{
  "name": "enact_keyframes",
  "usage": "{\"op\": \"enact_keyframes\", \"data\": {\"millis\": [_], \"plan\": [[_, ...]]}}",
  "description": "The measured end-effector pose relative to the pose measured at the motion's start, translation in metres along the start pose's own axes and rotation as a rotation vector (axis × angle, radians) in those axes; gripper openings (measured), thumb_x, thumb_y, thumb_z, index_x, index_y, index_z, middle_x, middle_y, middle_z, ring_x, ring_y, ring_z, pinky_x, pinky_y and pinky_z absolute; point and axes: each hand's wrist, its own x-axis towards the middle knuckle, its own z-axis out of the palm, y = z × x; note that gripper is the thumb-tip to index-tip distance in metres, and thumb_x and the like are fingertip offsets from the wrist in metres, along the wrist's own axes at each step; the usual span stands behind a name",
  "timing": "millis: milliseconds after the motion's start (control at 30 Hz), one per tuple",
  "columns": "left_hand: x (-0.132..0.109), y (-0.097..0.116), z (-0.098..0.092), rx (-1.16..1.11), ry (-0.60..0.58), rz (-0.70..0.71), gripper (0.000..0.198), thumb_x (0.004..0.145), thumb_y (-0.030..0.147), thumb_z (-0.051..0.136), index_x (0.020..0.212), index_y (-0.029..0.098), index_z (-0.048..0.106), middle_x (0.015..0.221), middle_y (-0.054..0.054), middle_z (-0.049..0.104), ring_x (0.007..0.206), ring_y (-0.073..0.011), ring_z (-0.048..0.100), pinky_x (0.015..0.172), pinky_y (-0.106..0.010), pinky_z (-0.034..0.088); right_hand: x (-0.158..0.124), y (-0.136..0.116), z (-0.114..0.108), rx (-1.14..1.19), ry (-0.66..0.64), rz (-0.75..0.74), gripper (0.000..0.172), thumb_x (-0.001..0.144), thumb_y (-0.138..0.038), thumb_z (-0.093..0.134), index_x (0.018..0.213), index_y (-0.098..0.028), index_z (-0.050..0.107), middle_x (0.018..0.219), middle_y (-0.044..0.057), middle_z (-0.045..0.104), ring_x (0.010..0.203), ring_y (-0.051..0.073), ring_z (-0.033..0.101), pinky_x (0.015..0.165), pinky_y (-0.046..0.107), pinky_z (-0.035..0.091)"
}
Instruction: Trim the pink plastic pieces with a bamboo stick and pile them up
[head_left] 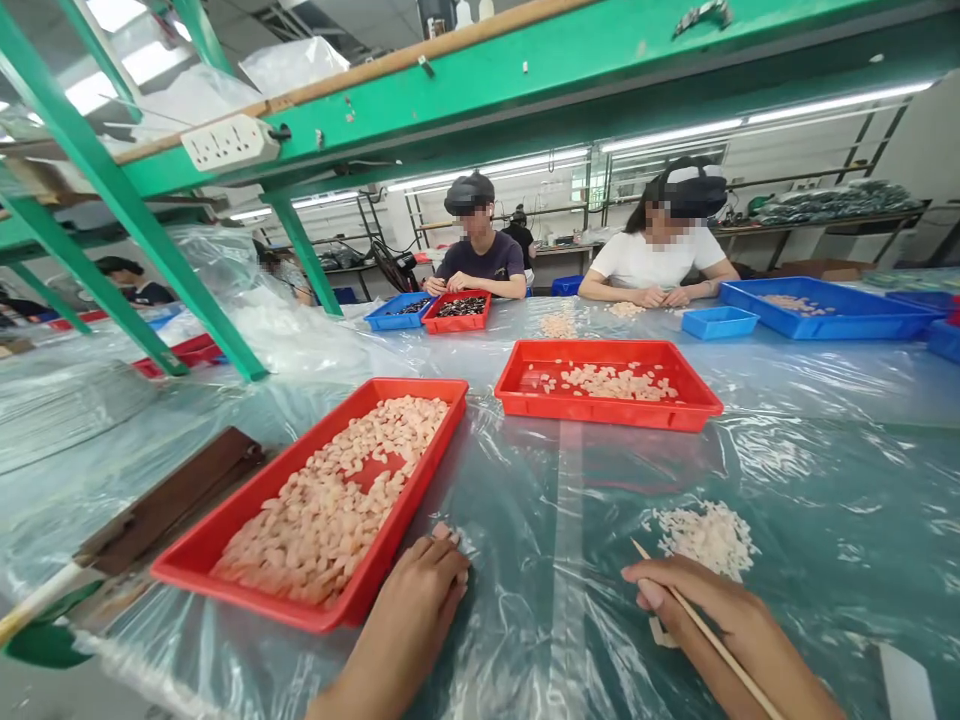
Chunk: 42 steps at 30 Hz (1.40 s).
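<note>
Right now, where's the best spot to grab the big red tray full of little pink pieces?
Probably the red tray by its raised rim, at the near right corner beside the left hand, coming from the near side. The rim stands clear of the plastic sheet, while the pink pieces fill its floor. The right hand already holds a thin stick.

Far red tray of pale pieces; blue trays; two seated co-workers beyond; green frame.
</note>
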Motion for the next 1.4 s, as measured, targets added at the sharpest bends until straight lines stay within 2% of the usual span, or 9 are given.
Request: {"op": "enact_keyframes", "data": {"millis": [167,233,333,400,533,700,967,1200,1400], "plan": [[0.012,0.035,0.005,-0.748,-0.064,-0.006,0.012,0.076,0.009,0.057,0.082,0.014,0.066,0.076,-0.004,0.068,0.072,-0.0168,0.062,0.069,-0.026,0.048,-0.002,0.005,0.004,-0.022,-0.002,-0.129,0.011,0.091,-0.023,0.051,0.091,-0.028,0.06,0.074,0.0,0.066,0.063,0.016,0.064,0.053,0.019,0.051],[0.022,0.054,0.009,-1.082,-0.184,-0.065,0.01,0.072,0.017,0.067,0.081,0.013,0.069,0.072,-0.003,0.068,0.067,-0.0142,0.061,0.066,-0.023,0.047,-0.003,0.008,0.002,-0.056,0.019,-0.234,0.015,0.089,-0.016,0.052,0.096,-0.027,0.059,0.073,0.0,0.064,0.061,0.015,0.062,0.055,0.023,0.05],[0.038,0.074,0.018,-1.486,-0.42,-0.135,0.027,0.06,0.026,0.081,0.081,0.011,0.073,0.068,-0.004,0.067,0.06,-0.0116,0.059,0.063,-0.023,0.046,-0.005,0.015,-0.001,-0.109,0.053,-0.326,0.023,0.087,-0.01,0.053,0.103,-0.025,0.057,0.071,0.001,0.062,0.059,0.016,0.058,0.053,0.026,0.049],[0.045,0.079,0.026,-1.621,-0.467,-0.158,0.034,0.056,0.03,0.084,0.081,0.01,0.075,0.066,-0.004,0.067,0.058,-0.0109,0.058,0.062,-0.023,0.047,-0.006,0.018,-0.001,-0.143,0.022,-0.35,0.024,0.084,-0.008,0.056,0.103,-0.023,0.056,0.071,0.001,0.061,0.058,0.016,0.058,0.051,0.026,0.049],[0.047,0.08,0.037,-1.66,-0.42,-0.176,0.034,0.06,0.033,0.084,0.083,0.01,0.076,0.066,-0.006,0.069,0.058,-0.009,0.058,0.063,-0.02,0.047,-0.005,0.016,0.002,-0.195,0.049,-0.381,0.023,0.083,-0.006,0.057,0.102,-0.02,0.057,0.067,0.002,0.062,0.055,0.016,0.057,0.049,0.026,0.048],[0.045,0.081,0.041,-1.634,-0.457,-0.194,0.034,0.062,0.034,0.083,0.083,0.009,0.076,0.067,-0.007,0.07,0.056,-0.0078,0.057,0.061,-0.018,0.047,-0.002,0.009,0.006,-0.244,0.072,-0.387,0.018,0.084,-0.005,0.055,0.093,-0.019,0.06,0.061,0.0,0.06,0.051,0.014,0.052,0.047,0.025,0.044],[0.045,0.081,0.053,-1.686,-0.382,-0.149,0.03,0.06,0.034,0.085,0.082,0.014,0.077,0.07,-0.005,0.072,0.056,-0.0066,0.056,0.059,-0.016,0.045,-0.005,0.009,0.012,-0.17,0.123,-0.292,0.022,0.083,-0.004,0.054,0.094,-0.023,0.06,0.065,0.001,0.062,0.053,0.014,0.054,0.049,0.025,0.046],[0.037,0.089,0.062,-1.584,-0.163,-0.036,0.021,0.072,0.034,0.076,0.078,0.013,0.073,0.079,-0.008,0.071,0.078,-0.0199,0.065,0.074,-0.028,0.05,-0.004,0.004,0.014,-0.15,0.186,-0.204,0.022,0.08,-0.007,0.053,0.089,-0.026,0.057,0.062,-0.003,0.059,0.053,0.012,0.056,0.049,0.02,0.045],[0.035,0.089,0.054,-1.607,-0.184,-0.09,0.023,0.075,0.036,0.074,0.078,0.013,0.069,0.069,-0.003,0.067,0.066,-0.0126,0.061,0.065,-0.021,0.047,-0.002,0.004,0.011,-0.19,0.195,-0.163,0.016,0.078,-0.01,0.05,0.076,-0.025,0.056,0.057,-0.005,0.056,0.048,0.01,0.053,0.047,0.018,0.043]]}}
